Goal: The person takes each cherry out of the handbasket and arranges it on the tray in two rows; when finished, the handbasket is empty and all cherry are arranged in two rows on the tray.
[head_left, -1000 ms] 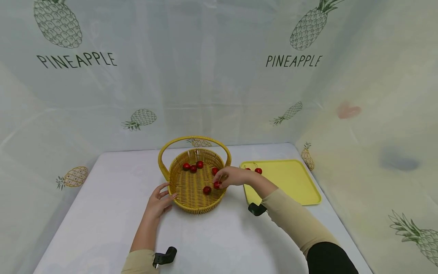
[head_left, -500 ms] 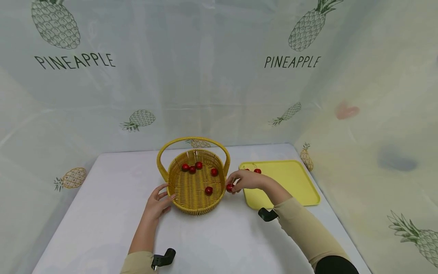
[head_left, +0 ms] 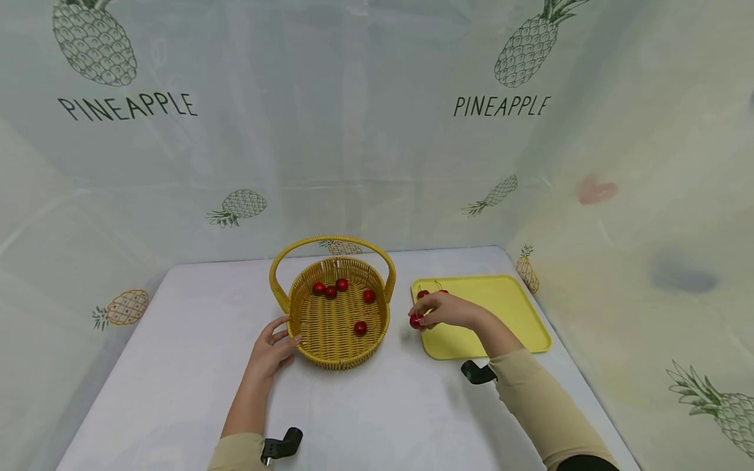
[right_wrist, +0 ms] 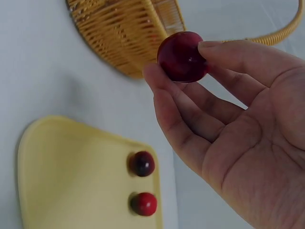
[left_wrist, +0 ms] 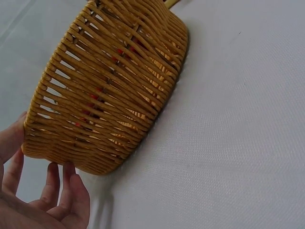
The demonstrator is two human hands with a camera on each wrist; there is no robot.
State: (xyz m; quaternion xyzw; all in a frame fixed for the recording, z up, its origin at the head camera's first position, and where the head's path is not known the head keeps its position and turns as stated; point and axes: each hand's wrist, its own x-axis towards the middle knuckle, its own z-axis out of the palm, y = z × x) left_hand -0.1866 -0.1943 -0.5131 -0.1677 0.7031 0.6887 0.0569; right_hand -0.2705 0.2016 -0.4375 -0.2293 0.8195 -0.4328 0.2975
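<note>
- Head view: a yellow basket (head_left: pixel 336 363) stands upright on a white tabletop (head_left: pixel 353 418), its handle raised. Five red cherries (head_left: pixel 331 292) lie inside it, four toward the back, one toward the front right.
- Head view: at the basket's left front, the left hand (head_left: pixel 272 350) has its fingers parted and relaxed, tips resting on the rim, probably to steady it. The forearm comes up from the basket's front left.
- Head view: right of the basket, the right hand (head_left: pixel 448 309) holds a cherry (head_left: pixel 415 321) above the tabletop, by the near left edge of a yellow tray (head_left: pixel 512 314). The forearm slants in from the basket's front right, back of the hand upward.
- Left wrist view: fingertips touch the basket's woven outer side, lightly by the look of it.
- Right wrist view: thumb and fingertips pinch the cherry, palm toward the camera; a fingertip hold seems apt for something small and round. Right of the basket, two more cherries (right_wrist: pixel 143 163) sit apart on the tray.
</note>
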